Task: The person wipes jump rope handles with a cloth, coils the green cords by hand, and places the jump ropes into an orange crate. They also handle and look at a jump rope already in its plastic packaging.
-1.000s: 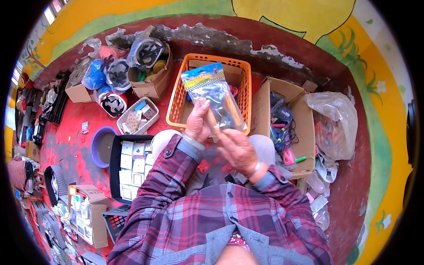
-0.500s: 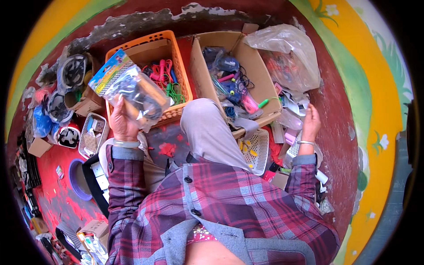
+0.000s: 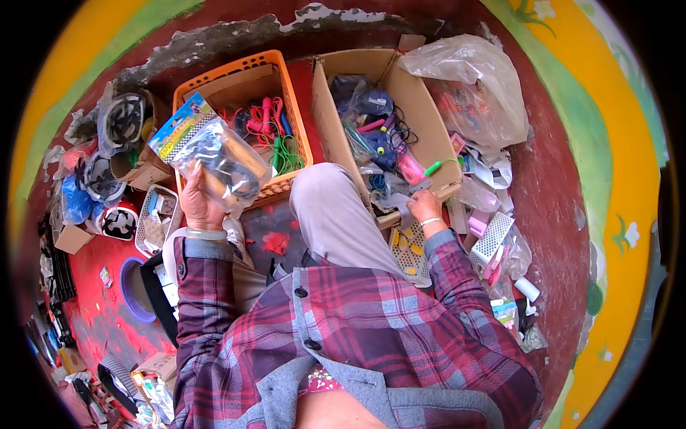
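Observation:
My left hand (image 3: 202,202) grips a packaged skipping rope (image 3: 232,161), in a clear bag with a colourful header card. Through the plastic show a dark coiled cord and wooden handles. The pack hangs over the near left part of an orange basket (image 3: 299,118), which holds red and green corded ropes (image 3: 268,118). My right hand (image 3: 425,206) is at the near right corner of a cardboard box (image 3: 429,121), its fingers closed on a grey sheet (image 3: 396,203) at the rim. Inside the box lie ropes with pink, blue and green handles (image 3: 389,139), partly in plastic.
A large clear plastic bag (image 3: 475,86) leans at the box's right. Below my right hand sits a white perforated basket (image 3: 411,261) with yellow pieces. Bagged helmets (image 3: 120,125), a small white basket (image 3: 158,218) and a purple basin (image 3: 134,289) stand at the left.
My right hand has moved left from beside the clutter to the cardboard box's near corner, and the grey sheet there has shifted. My left hand still holds the packaged rope in nearly the same place.

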